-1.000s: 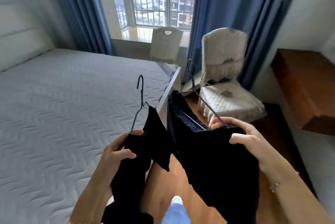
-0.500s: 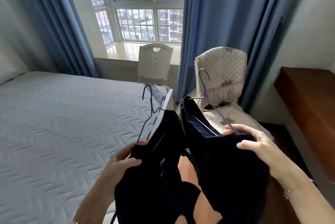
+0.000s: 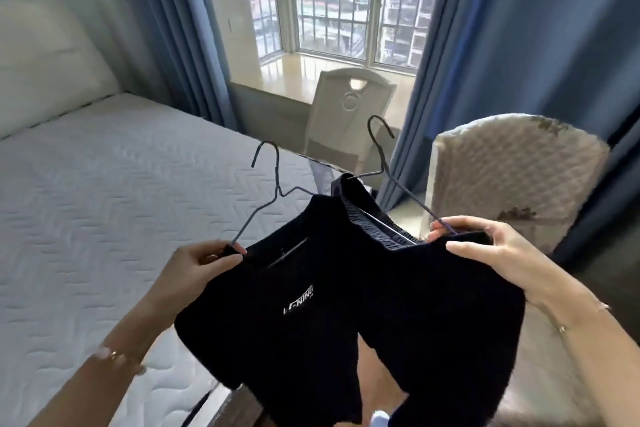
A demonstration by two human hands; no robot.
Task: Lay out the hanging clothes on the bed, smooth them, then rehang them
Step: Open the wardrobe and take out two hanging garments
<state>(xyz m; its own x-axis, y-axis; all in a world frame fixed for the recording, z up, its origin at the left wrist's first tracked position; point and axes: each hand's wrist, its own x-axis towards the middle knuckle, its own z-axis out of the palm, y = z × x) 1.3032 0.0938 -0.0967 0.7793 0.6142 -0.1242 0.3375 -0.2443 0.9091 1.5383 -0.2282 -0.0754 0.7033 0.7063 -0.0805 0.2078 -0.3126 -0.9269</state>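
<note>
While your left hand [image 3: 204, 262] is pinching the black T-shirt [image 3: 277, 316] and your right hand [image 3: 485, 246] is gripping the dark garment [image 3: 433, 305], both at the bed's [image 3: 86, 219] right edge, you are risking their wire hangers [image 3: 276, 177] tangling if they swing together.

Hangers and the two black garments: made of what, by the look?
The left hanger and right hanger: thin wire, probably metal, dark coated finish; slim rod bent into hooks. The shirt: soft matte black fabric, likely knit; drapes limply, printed logo. The right garment: matte black fabric, fibre unclear; ribbed elastic-looking waistband.
</note>
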